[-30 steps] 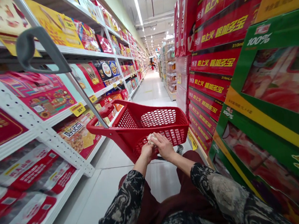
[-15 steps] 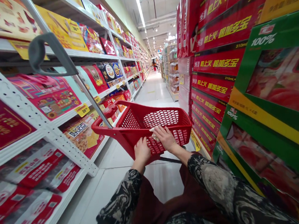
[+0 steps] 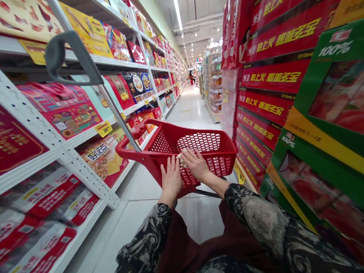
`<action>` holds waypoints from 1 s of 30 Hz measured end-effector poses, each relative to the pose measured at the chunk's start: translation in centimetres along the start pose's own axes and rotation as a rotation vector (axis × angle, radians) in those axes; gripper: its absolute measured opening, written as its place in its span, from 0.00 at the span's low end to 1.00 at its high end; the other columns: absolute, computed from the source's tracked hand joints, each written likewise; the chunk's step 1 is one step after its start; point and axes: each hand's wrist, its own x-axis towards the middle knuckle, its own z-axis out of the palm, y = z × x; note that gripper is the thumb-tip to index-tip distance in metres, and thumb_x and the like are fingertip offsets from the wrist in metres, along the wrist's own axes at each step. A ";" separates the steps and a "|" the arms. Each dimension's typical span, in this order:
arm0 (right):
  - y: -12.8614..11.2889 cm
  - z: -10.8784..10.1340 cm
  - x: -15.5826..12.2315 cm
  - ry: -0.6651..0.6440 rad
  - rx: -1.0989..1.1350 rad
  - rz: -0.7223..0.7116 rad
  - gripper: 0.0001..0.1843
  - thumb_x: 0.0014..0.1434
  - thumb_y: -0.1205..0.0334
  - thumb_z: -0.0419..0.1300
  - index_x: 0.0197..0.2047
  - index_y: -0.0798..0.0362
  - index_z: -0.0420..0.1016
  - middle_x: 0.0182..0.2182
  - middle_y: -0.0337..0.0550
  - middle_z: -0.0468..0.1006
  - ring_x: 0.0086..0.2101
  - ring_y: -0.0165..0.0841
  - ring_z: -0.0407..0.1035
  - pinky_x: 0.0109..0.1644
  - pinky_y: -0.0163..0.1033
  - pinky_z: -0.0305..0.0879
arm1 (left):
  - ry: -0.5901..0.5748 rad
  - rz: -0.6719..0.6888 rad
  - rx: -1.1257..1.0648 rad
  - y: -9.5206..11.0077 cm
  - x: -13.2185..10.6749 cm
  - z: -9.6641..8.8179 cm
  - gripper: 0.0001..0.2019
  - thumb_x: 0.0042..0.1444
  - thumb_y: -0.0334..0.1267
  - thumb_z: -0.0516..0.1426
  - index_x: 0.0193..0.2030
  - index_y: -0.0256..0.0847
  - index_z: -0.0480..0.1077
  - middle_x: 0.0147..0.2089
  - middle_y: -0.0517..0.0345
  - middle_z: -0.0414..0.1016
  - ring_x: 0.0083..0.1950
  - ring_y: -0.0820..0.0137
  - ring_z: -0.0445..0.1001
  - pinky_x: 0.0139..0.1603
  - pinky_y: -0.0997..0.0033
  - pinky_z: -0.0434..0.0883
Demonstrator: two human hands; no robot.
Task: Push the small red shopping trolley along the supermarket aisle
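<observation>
Both bare hands at the near wall of a red plastic shopping basket (image 3: 131, 152): left hand (image 3: 171, 181) flat, fingers spread, gripping nothing; right hand (image 3: 197, 165) curved, fingers loosely together over a small crumpled pale wad (image 3: 181, 160), just beside the left hand, any pinch impossible to tell. Grey pull handle (image 3: 79, 52) well above the hands, untouched.

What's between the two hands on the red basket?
Head view: between the left hand and right hand lie a small crumpled off-white item, too small to identify, and the red plastic basket's mesh wall.
</observation>
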 end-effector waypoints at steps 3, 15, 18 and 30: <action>-0.4 0.5 0.4 -0.036 0.012 0.017 0.23 0.63 0.70 0.46 0.61 0.54 0.59 0.61 0.46 0.58 0.61 0.39 0.49 0.62 0.53 0.47 | -0.013 0.004 0.008 -0.4 0.1 -0.1 0.31 0.54 0.30 0.41 0.66 0.33 0.43 0.70 0.49 0.39 0.70 0.60 0.39 0.65 0.44 0.41; -2.8 1.1 -0.9 -0.191 0.129 -0.129 0.22 0.62 0.70 0.47 0.59 0.54 0.62 0.60 0.47 0.61 0.61 0.38 0.50 0.62 0.53 0.47 | -0.122 -0.073 -0.004 -1.5 -1.2 1.1 0.30 0.54 0.30 0.41 0.66 0.32 0.46 0.70 0.48 0.42 0.69 0.61 0.40 0.65 0.45 0.41; -3.5 0.2 2.0 -0.076 0.146 -0.073 0.23 0.63 0.69 0.45 0.61 0.53 0.59 0.62 0.44 0.57 0.63 0.37 0.45 0.64 0.53 0.42 | -0.105 -0.130 -0.013 -2.2 -1.0 0.7 0.30 0.55 0.31 0.41 0.66 0.30 0.45 0.69 0.46 0.41 0.69 0.61 0.41 0.65 0.45 0.43; -3.9 2.1 -0.2 -0.221 0.153 -0.101 0.22 0.61 0.72 0.47 0.58 0.52 0.63 0.59 0.46 0.63 0.60 0.39 0.51 0.61 0.53 0.49 | -0.085 -0.197 -0.025 -3.9 -2.0 1.3 0.31 0.52 0.30 0.43 0.65 0.29 0.47 0.69 0.44 0.44 0.69 0.59 0.42 0.65 0.45 0.45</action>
